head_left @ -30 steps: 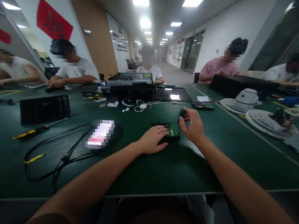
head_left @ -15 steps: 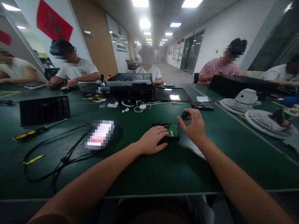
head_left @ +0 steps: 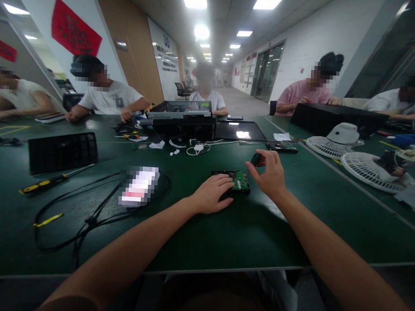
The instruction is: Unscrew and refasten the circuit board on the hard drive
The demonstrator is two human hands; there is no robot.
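Note:
A hard drive (head_left: 241, 183) with a green circuit board facing up lies on the green table in front of me. My left hand (head_left: 212, 193) rests flat across its left part, fingers stretched out and thumb apart on the near side. Just beyond the drive's right edge, my right hand (head_left: 271, 173) pinches the dark handle of a screwdriver (head_left: 255, 159). The handle tilts above the drive's far right corner. Its shaft is too thin and dark to follow, so I cannot tell whether the tip touches the drive.
To the left are a phone (head_left: 139, 186), a looped black cable (head_left: 91, 221), a yellow-black screwdriver (head_left: 46, 184) and a black panel (head_left: 63, 153). Another circuit-board device (head_left: 281, 146) and white fan parts (head_left: 371, 171) lie right. An opened metal case (head_left: 182, 114) stands ahead; several people sit around.
My left hand and the drive stay in place. The screwdriver handle has turned slightly in my right fingers, showing a reddish part. The person at the left has shifted an arm.

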